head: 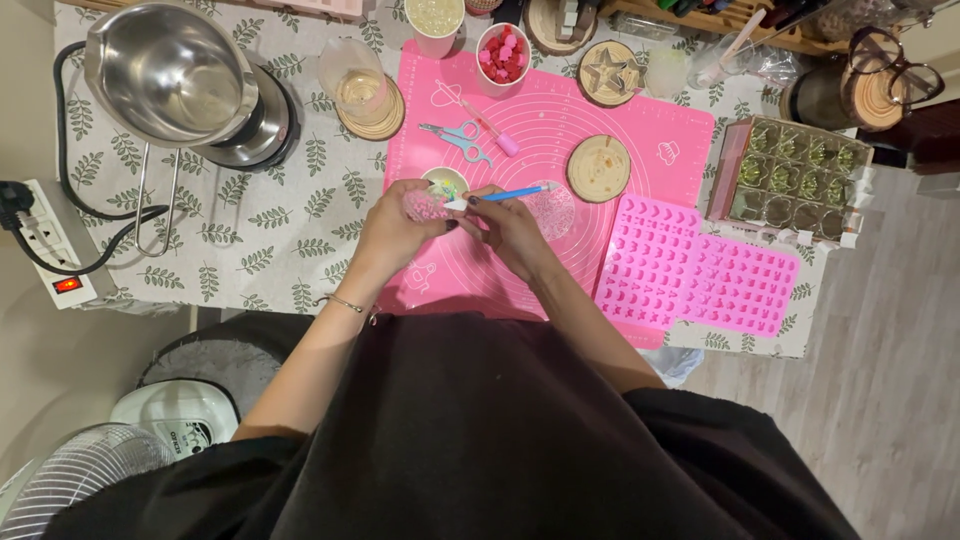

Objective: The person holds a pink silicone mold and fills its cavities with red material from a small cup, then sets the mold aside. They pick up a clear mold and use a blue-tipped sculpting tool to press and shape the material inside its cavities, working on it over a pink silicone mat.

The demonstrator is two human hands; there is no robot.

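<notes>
My left hand (395, 228) holds a small pink speckled piece (424, 205) over the pink silicone mat (560, 130). My right hand (510, 228) grips a thin blue tool with a white tip (500, 195), and the tip touches the pink piece. A small white cup (445, 181) stands just beyond my left hand. A clear round object (553, 208) lies on the mat behind my right hand, partly hidden.
Blue scissors (455, 136), a cup of pink pieces (503, 55), wooden coasters (598, 168) and two pink silicone moulds (695, 277) lie about the mat. A steel pot on a burner (185, 80) and a power strip (50, 245) sit left. A tray of moulds (795, 178) stands right.
</notes>
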